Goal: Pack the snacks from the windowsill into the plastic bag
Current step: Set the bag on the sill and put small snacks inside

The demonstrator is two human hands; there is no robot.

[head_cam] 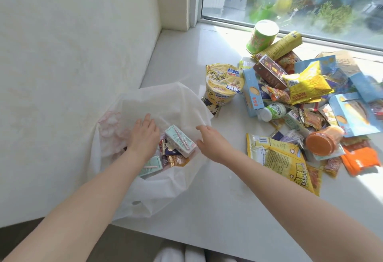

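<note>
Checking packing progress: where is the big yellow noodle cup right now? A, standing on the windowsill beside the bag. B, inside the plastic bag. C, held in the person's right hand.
A: the noodle cup stands upright on the windowsill, just outside the plastic bag.

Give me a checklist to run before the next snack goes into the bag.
1. Bag mouth open: ok. The plastic bag gapes upward on the windowsill.
2. Room left in the bag: ok. Only two drink cartons and a few small packets show at the bottom.
3. Drop path clear: not ok. The left hand lies inside the bag with its fingers flat.
4. Picking hand free: ok. The right hand is at the bag's rim and holds no snack.
5. Next snack close by: ok. The noodle cup stands upright right beside the bag.
</note>
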